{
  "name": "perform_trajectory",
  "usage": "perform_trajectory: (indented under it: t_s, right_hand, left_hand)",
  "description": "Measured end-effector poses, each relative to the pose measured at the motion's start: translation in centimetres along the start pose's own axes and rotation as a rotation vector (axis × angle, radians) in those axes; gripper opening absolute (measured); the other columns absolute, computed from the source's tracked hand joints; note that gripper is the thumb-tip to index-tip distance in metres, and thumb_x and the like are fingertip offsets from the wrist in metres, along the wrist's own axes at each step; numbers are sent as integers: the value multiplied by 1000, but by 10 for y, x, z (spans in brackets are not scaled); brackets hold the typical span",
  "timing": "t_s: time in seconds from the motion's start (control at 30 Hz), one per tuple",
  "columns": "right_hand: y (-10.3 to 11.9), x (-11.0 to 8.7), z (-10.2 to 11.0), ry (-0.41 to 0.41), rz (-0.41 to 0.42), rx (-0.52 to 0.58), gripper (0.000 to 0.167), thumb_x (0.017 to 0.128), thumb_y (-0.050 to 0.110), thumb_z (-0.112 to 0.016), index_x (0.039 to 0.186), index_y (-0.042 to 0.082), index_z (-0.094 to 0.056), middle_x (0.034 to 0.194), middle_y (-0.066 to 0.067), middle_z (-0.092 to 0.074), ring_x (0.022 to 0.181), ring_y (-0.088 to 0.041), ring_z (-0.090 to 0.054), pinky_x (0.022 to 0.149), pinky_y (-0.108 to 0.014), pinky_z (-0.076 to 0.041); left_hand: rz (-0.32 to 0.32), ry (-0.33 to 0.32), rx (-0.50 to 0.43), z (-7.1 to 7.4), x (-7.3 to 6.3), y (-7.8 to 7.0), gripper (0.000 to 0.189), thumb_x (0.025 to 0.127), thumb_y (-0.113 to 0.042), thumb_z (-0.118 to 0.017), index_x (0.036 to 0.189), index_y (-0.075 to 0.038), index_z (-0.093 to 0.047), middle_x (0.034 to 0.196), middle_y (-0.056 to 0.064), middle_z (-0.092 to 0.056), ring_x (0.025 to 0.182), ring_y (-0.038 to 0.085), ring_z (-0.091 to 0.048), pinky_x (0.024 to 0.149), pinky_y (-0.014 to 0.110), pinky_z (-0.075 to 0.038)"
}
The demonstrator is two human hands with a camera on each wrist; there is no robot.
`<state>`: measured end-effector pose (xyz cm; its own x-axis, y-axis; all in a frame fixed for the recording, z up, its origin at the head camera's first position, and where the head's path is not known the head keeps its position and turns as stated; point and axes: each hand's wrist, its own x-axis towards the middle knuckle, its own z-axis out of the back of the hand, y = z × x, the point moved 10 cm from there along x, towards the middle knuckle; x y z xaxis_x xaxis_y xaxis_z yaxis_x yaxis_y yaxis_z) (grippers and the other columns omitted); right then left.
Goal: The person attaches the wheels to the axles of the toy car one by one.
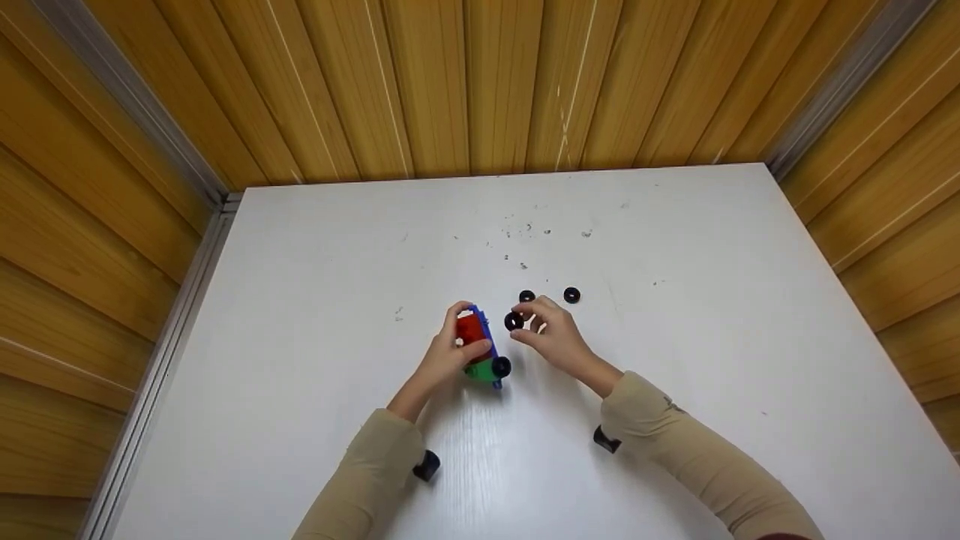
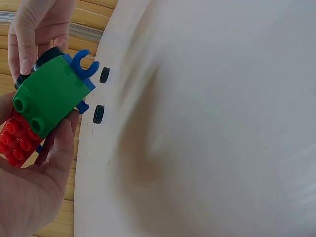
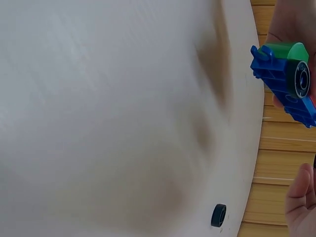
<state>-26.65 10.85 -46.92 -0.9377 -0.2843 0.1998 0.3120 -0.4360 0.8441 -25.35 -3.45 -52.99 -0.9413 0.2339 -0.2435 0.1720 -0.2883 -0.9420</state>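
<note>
My left hand (image 1: 442, 356) grips a toy vehicle built of a blue base (image 3: 279, 84), a green block (image 2: 54, 94) and a red studded brick (image 2: 17, 140). One black wheel (image 1: 501, 367) is fitted at the green end, and a blue hook (image 2: 84, 65) sticks out there. Just right of the vehicle, my right hand (image 1: 555, 337) pinches a loose black wheel (image 1: 514, 321) between thumb and fingers. A small gap separates that wheel from the blue base. In the right wrist view, the pinched wheel is mostly cut off by the frame edge.
Two more black wheels lie on the white table (image 1: 337, 262) beyond my right hand: a nearer wheel (image 1: 527, 296) and a farther-right wheel (image 1: 572, 295). Wood-patterned panels (image 1: 495, 90) stand along the back and both sides.
</note>
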Motion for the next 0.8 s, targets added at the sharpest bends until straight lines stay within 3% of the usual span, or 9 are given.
perform_trajectory:
  t_s: [0.37, 0.67, 0.8]
  right_hand:
    - [13, 0, -8, 12, 29, 8, 30, 72, 6, -70, 100, 1, -62, 89, -10, -57, 67, -11, -51, 61, -20, -47]
    - [20, 0, -12, 15, 50, 33, 28, 73, 7, -69, 100, 2, -61, 88, -10, -56, 67, -11, -50, 61, -17, -46]
    - [22, 1, -13, 17, 56, 43, 28, 73, 6, -69, 100, 1, -62, 88, -12, -56, 66, -14, -51, 61, -19, -47]
  left_hand:
    - [-30, 24, 16, -2, -1, -5, 63, 82, -27, -61, 133, -25, -24, 125, 16, -45, 107, 30, -47, 88, 45, -45]
    - [-62, 49, -9, -2, -20, -35, 60, 83, -20, -59, 132, -14, -24, 124, 20, -46, 105, 31, -49, 87, 45, -45]
    - [-44, 54, -17, -3, -15, -28, 61, 83, -21, -60, 133, -16, -25, 126, 19, -45, 109, 32, -47, 89, 46, -43]
